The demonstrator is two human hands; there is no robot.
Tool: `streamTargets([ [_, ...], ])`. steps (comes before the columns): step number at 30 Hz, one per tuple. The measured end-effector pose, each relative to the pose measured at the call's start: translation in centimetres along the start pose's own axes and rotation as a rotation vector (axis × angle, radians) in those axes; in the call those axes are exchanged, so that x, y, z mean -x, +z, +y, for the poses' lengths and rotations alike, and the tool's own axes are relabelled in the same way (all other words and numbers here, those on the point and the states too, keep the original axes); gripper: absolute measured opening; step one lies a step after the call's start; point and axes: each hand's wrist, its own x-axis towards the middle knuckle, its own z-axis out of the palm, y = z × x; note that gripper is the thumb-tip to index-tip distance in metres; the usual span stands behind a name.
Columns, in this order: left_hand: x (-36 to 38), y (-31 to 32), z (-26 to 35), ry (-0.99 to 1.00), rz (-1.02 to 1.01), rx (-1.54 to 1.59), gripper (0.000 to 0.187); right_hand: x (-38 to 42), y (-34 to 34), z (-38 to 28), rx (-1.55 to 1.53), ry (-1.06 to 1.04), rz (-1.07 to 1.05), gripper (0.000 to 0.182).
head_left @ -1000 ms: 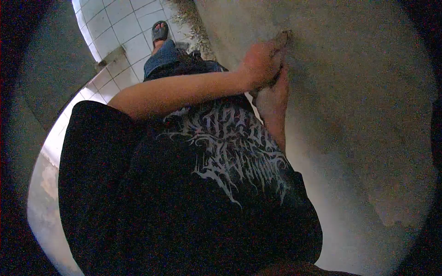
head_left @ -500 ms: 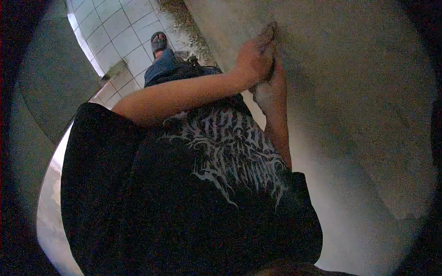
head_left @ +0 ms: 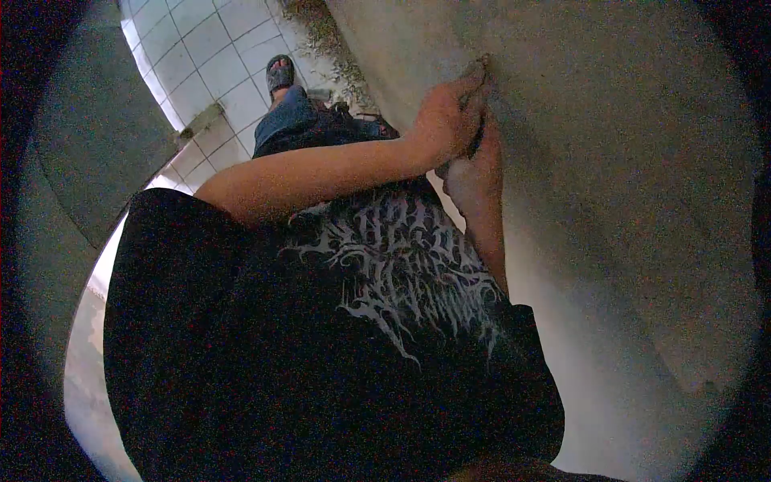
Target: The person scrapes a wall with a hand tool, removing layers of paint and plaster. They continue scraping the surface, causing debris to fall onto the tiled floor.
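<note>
Coming in from the left side, my left hand (head_left: 450,119) lies against my right hand (head_left: 475,161), partly over it. The fingers of my left hand are drawn together near the upper right; whatever is between the hands is too dark to make out. My right forearm rises from the right sleeve, and the fingers of that hand are mostly hidden behind the left one. Below both hands spreads a black shirt (head_left: 321,353) with pale jagged lettering.
A grey-brown surface (head_left: 610,145) fills the right side. White floor tiles (head_left: 217,64) show at the top left, with a foot in a dark sandal (head_left: 279,74) on them. Rough debris (head_left: 325,40) lies along the surface's edge. A curved grey surface (head_left: 88,136) stands at the left.
Both hands sit slightly lower and farther right in the picture, still together. The foot and floor have shifted only a little.
</note>
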Motion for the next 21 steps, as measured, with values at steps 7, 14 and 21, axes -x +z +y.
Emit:
streamTargets([
  [7, -0.8, -1.3, 0.8, -0.202, -0.168, -0.077, 0.035, -0.3, 0.2, 0.0, 0.031, -0.013, 0.016, 0.038],
  [14, -0.7, -0.2, -1.5, 0.026, -0.050, -0.085, 0.037, 0.0, 0.5, 0.0, 0.077, -0.056, 0.029, 0.033],
  [21, -0.6, -1.0, -0.3, 0.021, -0.053, 0.033, 0.029, 0.1, 1.0, -0.9, 0.055, 0.027, 0.041, 0.032],
])
